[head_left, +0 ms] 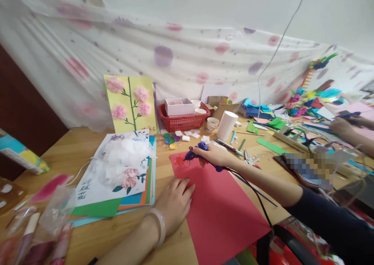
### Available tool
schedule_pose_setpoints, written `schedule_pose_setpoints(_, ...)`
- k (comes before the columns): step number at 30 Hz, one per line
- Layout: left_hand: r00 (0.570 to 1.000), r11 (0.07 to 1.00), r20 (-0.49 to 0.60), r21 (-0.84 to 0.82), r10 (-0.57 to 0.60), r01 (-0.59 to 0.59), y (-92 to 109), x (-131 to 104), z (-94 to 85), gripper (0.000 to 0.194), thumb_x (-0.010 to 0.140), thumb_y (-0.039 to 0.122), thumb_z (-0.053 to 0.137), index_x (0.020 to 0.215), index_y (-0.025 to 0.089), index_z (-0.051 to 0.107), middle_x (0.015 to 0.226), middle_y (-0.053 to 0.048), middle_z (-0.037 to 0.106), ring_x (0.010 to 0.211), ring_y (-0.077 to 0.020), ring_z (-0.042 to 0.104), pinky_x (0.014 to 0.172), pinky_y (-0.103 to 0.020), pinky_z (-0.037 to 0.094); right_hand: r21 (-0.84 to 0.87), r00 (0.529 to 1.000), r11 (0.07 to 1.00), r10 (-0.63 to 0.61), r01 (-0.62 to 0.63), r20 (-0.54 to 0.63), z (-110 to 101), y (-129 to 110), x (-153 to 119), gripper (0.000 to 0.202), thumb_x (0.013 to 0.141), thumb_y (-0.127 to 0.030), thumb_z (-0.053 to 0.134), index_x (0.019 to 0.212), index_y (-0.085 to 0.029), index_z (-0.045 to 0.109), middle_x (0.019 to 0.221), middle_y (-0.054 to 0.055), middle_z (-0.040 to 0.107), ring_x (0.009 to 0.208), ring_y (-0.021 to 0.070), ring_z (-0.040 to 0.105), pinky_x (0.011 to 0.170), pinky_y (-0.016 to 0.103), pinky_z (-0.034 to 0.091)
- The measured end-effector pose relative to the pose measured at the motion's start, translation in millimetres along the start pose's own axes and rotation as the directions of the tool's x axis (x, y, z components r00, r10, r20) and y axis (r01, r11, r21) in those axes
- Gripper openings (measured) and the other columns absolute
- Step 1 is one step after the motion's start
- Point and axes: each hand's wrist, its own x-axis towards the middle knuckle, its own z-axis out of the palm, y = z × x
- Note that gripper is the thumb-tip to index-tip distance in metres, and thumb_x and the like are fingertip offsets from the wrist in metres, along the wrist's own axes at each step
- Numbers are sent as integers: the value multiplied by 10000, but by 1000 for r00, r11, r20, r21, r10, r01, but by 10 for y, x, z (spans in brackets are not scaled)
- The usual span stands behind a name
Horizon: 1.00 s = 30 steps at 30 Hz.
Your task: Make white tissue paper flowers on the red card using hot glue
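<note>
My right hand (214,155) is wrapped round a dark blue glue gun (201,153), its black cord trailing down to the lower right. The gun's nozzle points left, just over a small reddish patch (180,160) near the far left corner of a large sheet of red paper (222,210). What the patch is made of I cannot make out. Flat at the left edge of that sheet lies my left hand (175,202), fingers stretched out, holding nothing. A pale bangle (160,224) circles its wrist.
To the left, white tissue (124,158) lies on a painted sheet over coloured papers (99,208). Behind stand a yellow flower picture (134,113), a red basket (184,121) and a white roll (227,125). At right are scissors (248,159), a power strip (295,144) and another person's hands (341,127).
</note>
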Motion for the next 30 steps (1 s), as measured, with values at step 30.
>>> schedule_pose_setpoints(30,1000,999,-15,35,19,-18,-3,4,13,378,906,187,486,1267,127,580,1274,-148,597,1146,-291,548,965,-448,519,-16,1000,1000,4,-5,-19,-56,-30,340,670,867,-702,392,549,-183,671,596,49,680,572,138,602,584,228,459)
